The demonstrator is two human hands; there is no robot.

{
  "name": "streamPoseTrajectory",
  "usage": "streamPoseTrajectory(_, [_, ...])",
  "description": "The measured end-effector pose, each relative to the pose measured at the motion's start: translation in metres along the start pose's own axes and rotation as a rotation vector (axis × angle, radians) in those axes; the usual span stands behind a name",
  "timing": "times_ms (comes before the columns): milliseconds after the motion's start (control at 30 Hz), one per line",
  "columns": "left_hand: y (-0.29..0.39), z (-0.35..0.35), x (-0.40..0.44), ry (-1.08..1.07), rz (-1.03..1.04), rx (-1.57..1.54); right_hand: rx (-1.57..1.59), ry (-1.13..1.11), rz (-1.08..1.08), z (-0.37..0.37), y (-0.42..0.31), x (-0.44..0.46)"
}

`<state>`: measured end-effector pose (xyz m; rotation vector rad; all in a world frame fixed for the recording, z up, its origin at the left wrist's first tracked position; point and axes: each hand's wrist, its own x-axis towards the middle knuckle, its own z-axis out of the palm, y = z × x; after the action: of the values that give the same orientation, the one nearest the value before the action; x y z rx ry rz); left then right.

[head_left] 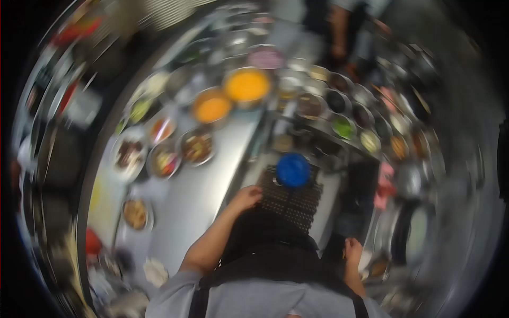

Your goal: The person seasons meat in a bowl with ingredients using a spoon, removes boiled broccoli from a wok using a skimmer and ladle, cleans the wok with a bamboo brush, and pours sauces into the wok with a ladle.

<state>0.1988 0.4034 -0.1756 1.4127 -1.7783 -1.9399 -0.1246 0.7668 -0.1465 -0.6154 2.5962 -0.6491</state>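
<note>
My left hand (pixel 247 197) hangs beside the right edge of the steel counter (pixel 193 183), its fingers curled but blurred. Whether it holds anything cannot be made out. My right hand (pixel 352 248) is low on the right, near the dark front of a unit, with its fingers bent together; anything in them is too small to name. Between and beyond my hands, a round blue container (pixel 293 169) sits over a dark perforated mat (pixel 291 204).
On the left counter stand bowls of food, among them two orange-filled ones (pixel 247 85) and a white plate (pixel 129 153). Small containers (pixel 344 127) line the right side, with a pan (pixel 416 233) lower down. Another person's arm (pixel 339 32) shows at the top.
</note>
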Motion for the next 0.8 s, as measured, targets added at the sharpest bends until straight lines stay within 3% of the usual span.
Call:
streamPoseTrajectory(33, [0.012, 0.010, 0.010, -0.034, -0.001, -0.007, 0.140, 0.004, 0.146, 0.000, 0.022, -0.005])
streamPoseTrajectory(67, [0.036, 0.016, 0.017, -0.087, -0.084, 0.068, 0.102, 0.074, 0.155, -0.008, 0.026, -0.016])
streamPoseTrajectory(200, [0.095, 0.069, 0.078, -0.250, 0.008, 0.213, 0.115, 0.209, 0.325, -0.032, 0.042, -0.065])
streamPoseTrajectory(333, [0.180, 0.156, 0.148, -0.282, 0.599, 0.552, 0.020, 0.262, 0.403, -0.012, 0.087, -0.094])
streamPoseTrajectory(433, [0.250, 0.238, 0.192, -0.257, 0.861, 0.587, 0.117, 0.243, 0.312, 0.004, 0.093, -0.078])
streamPoseTrajectory(567, [0.301, 0.339, 0.266, -0.185, 0.824, 0.958, 0.333, 0.182, 0.238, 0.007, 0.099, -0.016])
streamPoseTrajectory(667, [0.307, 0.392, 0.335, -0.152, 0.638, 1.076, 0.412, 0.172, 0.217, -0.040, 0.076, 0.034])
streamPoseTrajectory(733, [0.294, 0.412, 0.365, -0.085, 0.450, 1.066, 0.507, 0.150, 0.263, -0.053, 0.090, 0.055])
streamPoseTrajectory(800, [0.263, 0.424, 0.401, -0.016, 0.453, 1.198, 0.628, 0.065, 0.365, -0.083, 0.083, 0.076])
